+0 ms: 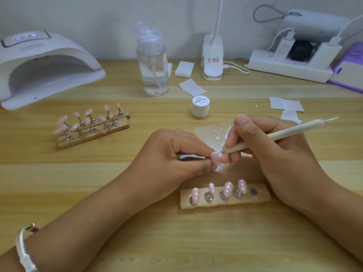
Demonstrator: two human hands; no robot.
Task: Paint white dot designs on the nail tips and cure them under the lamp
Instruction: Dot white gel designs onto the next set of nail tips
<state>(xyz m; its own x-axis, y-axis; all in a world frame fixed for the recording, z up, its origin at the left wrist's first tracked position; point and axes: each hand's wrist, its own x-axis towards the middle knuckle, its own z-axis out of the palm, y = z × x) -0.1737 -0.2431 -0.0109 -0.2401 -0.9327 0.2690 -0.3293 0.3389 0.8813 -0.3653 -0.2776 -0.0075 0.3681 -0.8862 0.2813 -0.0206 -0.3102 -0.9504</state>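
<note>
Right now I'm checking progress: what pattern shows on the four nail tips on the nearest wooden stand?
Pink nail tips, white dots down each; head view.

You're working in bright, soft light from above; shadows on the table [176, 242] are faint. Glare whitens the palette [212, 132]. The nail lamp [59, 54] and far corners look soft, and the edges bow outward.
</note>
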